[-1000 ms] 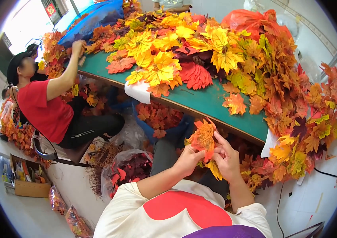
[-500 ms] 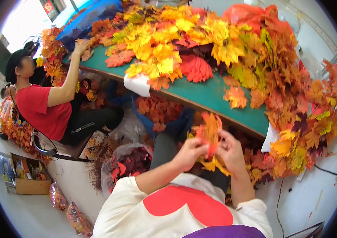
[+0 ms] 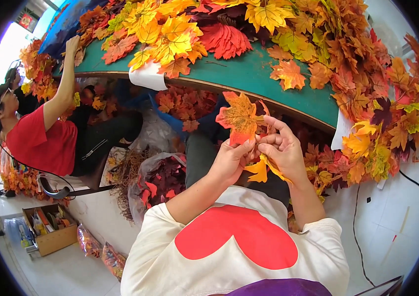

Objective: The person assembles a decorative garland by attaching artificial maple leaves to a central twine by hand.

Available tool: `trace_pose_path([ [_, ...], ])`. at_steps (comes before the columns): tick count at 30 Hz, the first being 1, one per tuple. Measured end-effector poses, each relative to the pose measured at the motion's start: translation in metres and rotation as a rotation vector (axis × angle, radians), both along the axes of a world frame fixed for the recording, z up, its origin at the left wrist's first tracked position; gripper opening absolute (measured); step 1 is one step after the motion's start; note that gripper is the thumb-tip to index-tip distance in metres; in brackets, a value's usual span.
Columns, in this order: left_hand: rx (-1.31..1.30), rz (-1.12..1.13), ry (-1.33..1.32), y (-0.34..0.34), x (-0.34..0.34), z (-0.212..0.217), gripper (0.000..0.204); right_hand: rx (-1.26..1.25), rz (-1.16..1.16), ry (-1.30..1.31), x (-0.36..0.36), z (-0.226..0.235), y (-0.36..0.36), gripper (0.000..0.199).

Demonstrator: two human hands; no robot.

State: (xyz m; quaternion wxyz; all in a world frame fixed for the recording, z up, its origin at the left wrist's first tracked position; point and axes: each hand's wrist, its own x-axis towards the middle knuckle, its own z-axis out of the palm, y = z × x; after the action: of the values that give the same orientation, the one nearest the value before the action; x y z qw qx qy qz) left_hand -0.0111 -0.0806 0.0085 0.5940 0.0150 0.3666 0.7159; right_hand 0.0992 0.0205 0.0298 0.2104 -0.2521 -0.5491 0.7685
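An orange artificial maple leaf (image 3: 239,120) with green-brown specks stands upright above my left hand (image 3: 231,162), whose thumb and fingers pinch its lower part. Close against it, my right hand (image 3: 284,152) is closed with bent fingers round the leaf stems. A yellow artificial leaf (image 3: 258,170) hangs below, between the palms, and passes under my right hand. A narrow reddish leaf shows behind the fingertips. Exactly where the stems join is hidden by my fingers. Both hands are in front of the table's near edge, above my lap.
Heaps of artificial leaves (image 3: 170,37) cover much of the green table (image 3: 249,74), spilling over its right end. Beneath stands a blue bag of orange leaves (image 3: 189,103); a clear bag of dark red leaves (image 3: 162,180) is beside my leg. At left a co-worker in red (image 3: 49,133) reaches to the table.
The orange leaf has turned from edge-on to show its broad face, and the yellow leaf shows more clearly. My hands have come closer together. The whole view has tilted downward.
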Motion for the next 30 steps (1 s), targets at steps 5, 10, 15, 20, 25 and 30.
trace_pose_path([
  [5, 0.092, 0.036, 0.102, 0.001, 0.003, -0.002, 0.007, -0.090, -0.043, 0.047, -0.003, -0.001, -0.004, 0.051],
  [10, 0.119, 0.041, 0.102, 0.008, 0.001, -0.014, 0.009, -0.230, -0.020, 0.071, -0.009, -0.009, 0.010, 0.050],
  [15, 0.142, -0.062, 0.004, 0.002, -0.005, -0.011, 0.022, -0.163, 0.050, 0.054, -0.011, -0.017, 0.036, 0.053],
  [20, 0.177, -0.254, -0.050, -0.008, -0.008, -0.004, 0.024, -0.219, 0.131, 0.148, -0.010, -0.018, 0.046, 0.053],
  [25, 0.140, -0.264, -0.052, -0.017, -0.004, 0.007, 0.025, -0.013, 0.127, 0.176, -0.012, -0.034, 0.046, 0.036],
  [30, 0.119, -0.204, 0.049, -0.020, -0.004, 0.010, 0.034, 0.147, 0.048, 0.125, -0.011, -0.027, 0.044, 0.013],
])
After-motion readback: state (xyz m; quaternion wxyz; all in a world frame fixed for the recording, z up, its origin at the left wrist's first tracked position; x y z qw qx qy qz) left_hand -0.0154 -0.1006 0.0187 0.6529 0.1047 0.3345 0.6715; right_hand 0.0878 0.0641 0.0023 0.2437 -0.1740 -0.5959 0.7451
